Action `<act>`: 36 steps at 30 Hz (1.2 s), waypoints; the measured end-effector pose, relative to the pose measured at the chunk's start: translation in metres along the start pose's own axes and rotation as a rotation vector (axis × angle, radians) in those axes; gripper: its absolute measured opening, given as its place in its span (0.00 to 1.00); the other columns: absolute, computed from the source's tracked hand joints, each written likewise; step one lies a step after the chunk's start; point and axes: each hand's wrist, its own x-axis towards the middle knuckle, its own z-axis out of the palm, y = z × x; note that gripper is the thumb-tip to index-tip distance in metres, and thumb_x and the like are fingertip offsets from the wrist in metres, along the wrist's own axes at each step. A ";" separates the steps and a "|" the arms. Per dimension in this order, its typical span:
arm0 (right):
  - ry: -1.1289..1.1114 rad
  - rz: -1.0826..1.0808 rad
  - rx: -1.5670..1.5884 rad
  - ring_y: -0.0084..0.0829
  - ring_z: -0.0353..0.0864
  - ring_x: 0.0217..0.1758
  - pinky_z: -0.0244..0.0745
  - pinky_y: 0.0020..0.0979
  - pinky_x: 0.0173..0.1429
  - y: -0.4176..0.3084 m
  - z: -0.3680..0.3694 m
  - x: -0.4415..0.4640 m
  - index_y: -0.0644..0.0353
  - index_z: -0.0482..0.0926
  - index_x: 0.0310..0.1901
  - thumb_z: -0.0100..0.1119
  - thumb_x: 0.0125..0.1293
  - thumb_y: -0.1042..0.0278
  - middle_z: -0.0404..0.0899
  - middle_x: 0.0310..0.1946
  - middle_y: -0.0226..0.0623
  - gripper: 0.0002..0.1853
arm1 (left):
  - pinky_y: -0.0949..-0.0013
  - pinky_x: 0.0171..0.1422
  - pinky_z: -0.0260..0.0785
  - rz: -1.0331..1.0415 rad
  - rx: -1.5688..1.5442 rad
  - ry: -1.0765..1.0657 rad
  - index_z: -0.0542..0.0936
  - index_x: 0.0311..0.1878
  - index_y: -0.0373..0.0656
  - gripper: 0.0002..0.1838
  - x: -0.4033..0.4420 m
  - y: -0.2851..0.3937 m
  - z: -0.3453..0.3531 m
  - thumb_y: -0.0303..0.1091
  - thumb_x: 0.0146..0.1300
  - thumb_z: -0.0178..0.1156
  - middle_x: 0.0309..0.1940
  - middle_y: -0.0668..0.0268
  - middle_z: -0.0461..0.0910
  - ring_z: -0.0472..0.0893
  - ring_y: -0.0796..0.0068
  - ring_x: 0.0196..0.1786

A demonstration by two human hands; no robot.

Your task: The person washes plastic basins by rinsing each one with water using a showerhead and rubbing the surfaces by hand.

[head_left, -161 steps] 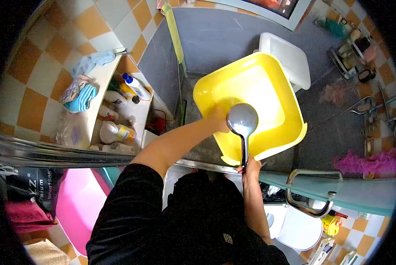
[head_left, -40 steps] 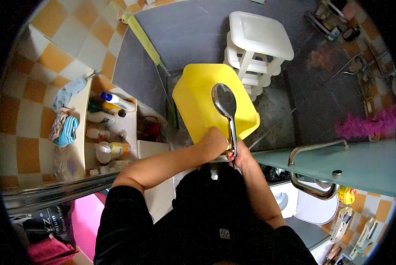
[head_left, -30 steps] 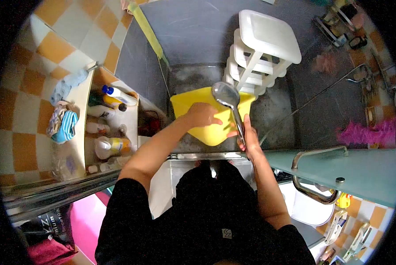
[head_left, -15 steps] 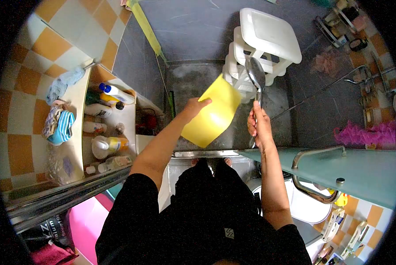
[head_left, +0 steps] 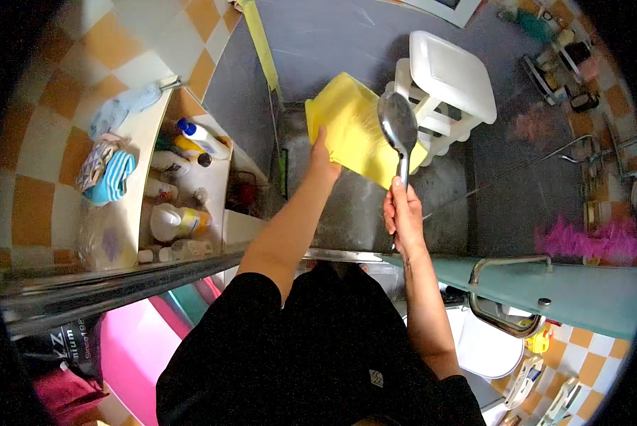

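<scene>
My left hand [head_left: 323, 155] grips the near left edge of the yellow basin [head_left: 357, 128], which is tilted up over the wet grey floor. In my right hand [head_left: 405, 213] is the handle of a chrome shower head [head_left: 398, 122], held upright to the right of the basin and partly in front of it. Thin streaks of water cross the basin beside the shower head. Behind the basin's right side stands a stack of white plastic stools [head_left: 452, 74].
At the left a shelf [head_left: 148, 170] holds cloths and several bottles [head_left: 206, 139]. A glass door [head_left: 588, 291] with a metal handle [head_left: 474, 302] is at the right, near a toilet [head_left: 485, 344]. A pink tub [head_left: 137, 355] stands lower left, and a purple mesh puff [head_left: 591, 241] hangs far right.
The basin has turned from facing up to tilted on its side and has moved away from me. Both hands have moved forward, with the shower head still in my right hand.
</scene>
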 end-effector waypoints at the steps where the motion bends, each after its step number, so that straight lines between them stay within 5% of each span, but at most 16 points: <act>1: 0.030 -0.005 -0.002 0.15 0.56 0.09 0.50 0.21 0.12 -0.003 0.002 -0.001 0.54 0.70 0.31 0.54 0.76 0.48 0.65 0.14 0.24 0.20 | 0.51 0.70 0.69 0.039 -0.015 0.000 0.68 0.69 0.42 0.30 0.001 0.000 0.005 0.53 0.73 0.55 0.65 0.58 0.75 0.76 0.57 0.66; 11: 0.222 -0.047 -0.004 0.17 0.55 0.08 0.48 0.23 0.11 -0.012 -0.018 0.012 0.52 0.68 0.30 0.54 0.75 0.44 0.62 0.13 0.23 0.22 | 0.50 0.67 0.72 0.038 -0.193 0.125 0.68 0.69 0.44 0.29 -0.012 0.010 -0.032 0.56 0.77 0.44 0.63 0.60 0.76 0.77 0.57 0.64; 20: -0.067 -0.029 -0.184 0.15 0.55 0.09 0.47 0.23 0.13 -0.024 0.022 0.015 0.52 0.71 0.30 0.56 0.74 0.46 0.63 0.13 0.21 0.20 | 0.55 0.72 0.66 0.028 0.044 0.088 0.67 0.70 0.41 0.31 -0.045 0.005 -0.067 0.55 0.75 0.51 0.64 0.58 0.75 0.75 0.59 0.66; 30: 0.160 -0.095 -0.271 0.15 0.56 0.09 0.49 0.21 0.12 -0.056 -0.006 0.028 0.51 0.67 0.29 0.56 0.73 0.42 0.61 0.13 0.21 0.23 | 0.64 0.67 0.66 -0.077 0.574 -0.080 0.75 0.64 0.38 0.31 -0.079 0.061 -0.049 0.51 0.68 0.64 0.59 0.64 0.78 0.76 0.70 0.61; 36: -0.024 -0.088 -0.268 0.14 0.55 0.09 0.49 0.21 0.13 -0.067 -0.004 0.020 0.52 0.69 0.29 0.57 0.73 0.45 0.61 0.13 0.21 0.21 | 0.65 0.66 0.67 -0.037 0.723 -0.101 0.75 0.63 0.38 0.28 -0.080 0.070 -0.050 0.49 0.69 0.63 0.57 0.64 0.80 0.77 0.70 0.59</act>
